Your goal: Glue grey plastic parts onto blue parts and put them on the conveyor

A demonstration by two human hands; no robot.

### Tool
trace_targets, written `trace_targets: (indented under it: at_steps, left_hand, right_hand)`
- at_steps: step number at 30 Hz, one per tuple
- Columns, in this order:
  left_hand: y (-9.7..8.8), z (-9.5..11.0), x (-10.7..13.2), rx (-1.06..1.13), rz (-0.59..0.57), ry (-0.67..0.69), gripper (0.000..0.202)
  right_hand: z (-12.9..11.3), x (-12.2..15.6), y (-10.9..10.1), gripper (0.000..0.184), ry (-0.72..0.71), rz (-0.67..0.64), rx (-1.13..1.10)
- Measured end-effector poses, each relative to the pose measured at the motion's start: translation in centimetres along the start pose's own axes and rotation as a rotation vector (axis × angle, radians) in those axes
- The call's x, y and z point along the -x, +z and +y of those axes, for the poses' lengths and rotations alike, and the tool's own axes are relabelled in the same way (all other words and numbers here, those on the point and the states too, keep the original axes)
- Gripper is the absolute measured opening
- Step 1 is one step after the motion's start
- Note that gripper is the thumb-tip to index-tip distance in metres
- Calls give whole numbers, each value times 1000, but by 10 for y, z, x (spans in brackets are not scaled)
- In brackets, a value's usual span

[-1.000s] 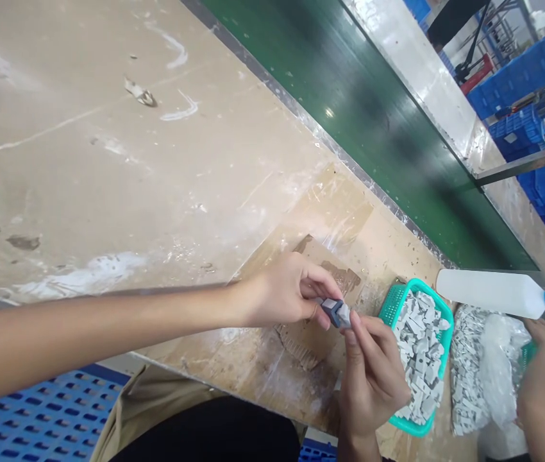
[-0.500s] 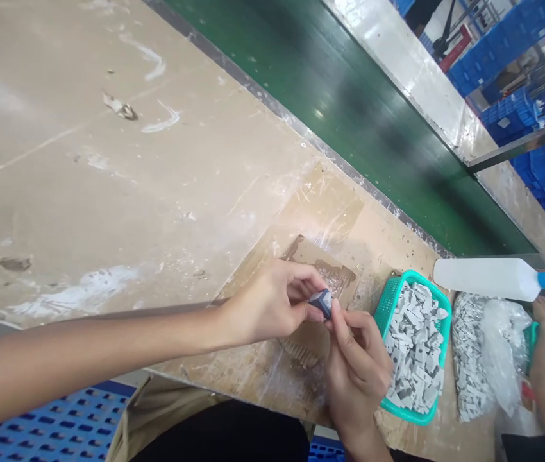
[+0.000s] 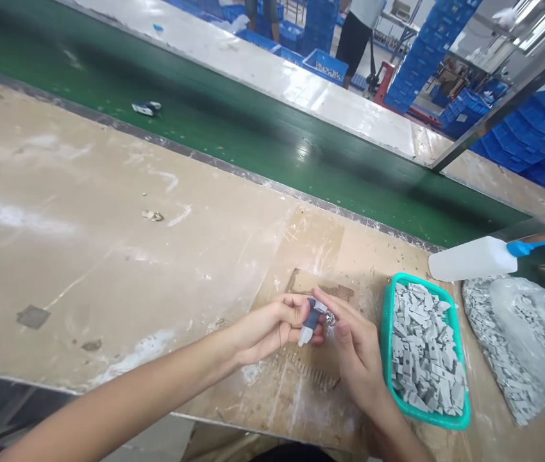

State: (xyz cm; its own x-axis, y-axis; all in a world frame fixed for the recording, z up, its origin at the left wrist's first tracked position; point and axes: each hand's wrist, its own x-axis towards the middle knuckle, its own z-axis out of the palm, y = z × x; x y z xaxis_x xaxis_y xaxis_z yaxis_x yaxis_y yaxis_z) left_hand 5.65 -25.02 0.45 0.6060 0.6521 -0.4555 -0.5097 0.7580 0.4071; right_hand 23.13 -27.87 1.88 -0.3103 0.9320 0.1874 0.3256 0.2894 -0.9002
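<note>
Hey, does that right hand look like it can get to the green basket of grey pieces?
Probably yes. The right hand is right beside the teal plastic basket, and nothing stands between them, so a short move looks like enough to reach the grey pieces.

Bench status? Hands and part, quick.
Left grip shut on small navy-and-white plastic part. Right grip fingertips at the part's top. Teal basket of grey pieces to the right, nothing between hands and part.
</note>
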Motion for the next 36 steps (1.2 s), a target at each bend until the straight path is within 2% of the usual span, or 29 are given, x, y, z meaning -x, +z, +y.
trace_targets:
  at_steps: [4, 10, 13, 15, 17, 20, 23, 26, 29, 33, 34, 36]
  left_hand:
    - [-5, -3, 0, 20, -14, -3, 10]
    - [-10, 0, -3, -36, 25, -41, 25]
    - [-14, 2, -6, -90, 30, -29, 34]
    - [-17, 6, -7, -121, 55, 10, 36]
    - [-18, 13, -8, -141, 156, 76, 39]
    - [-11, 30, -9, -142, 394, 190, 33]
    - [-2, 43, -15, -98, 578, 239, 20]
    - [-2, 50, -26, -169, 596, 255, 15]
    - [-11, 63, -38, -372, 568, 306, 35]
    - [-14, 102, -57, -763, 591, 415, 76]
    - [-12, 114, -63, -840, 622, 452, 80]
    - [-6, 137, -78, -909, 696, 537, 75]
  right_hand:
    - [0, 3, 10, 36, -71, 34, 33]
    - [1, 2, 11, 40, -141, 5, 89]
    - [-6, 2, 0, 50, -210, -37, 257]
    - [-10, 3, -17, 55, -209, -36, 398]
    - [-10, 8, -42, 49, -139, 74, 494]
    - [1, 18, -85, 38, 188, 271, 658]
    - [23, 21, -114, 34, 476, 275, 795]
    - [43, 14, -121, 22, 551, 225, 820]
    - [52, 6, -117, 16, 589, 194, 841]
    - [54, 5, -113, 16, 594, 207, 862]
    - [54, 6, -112, 17, 589, 216, 864]
    - [54, 9, -111, 20, 568, 241, 860]
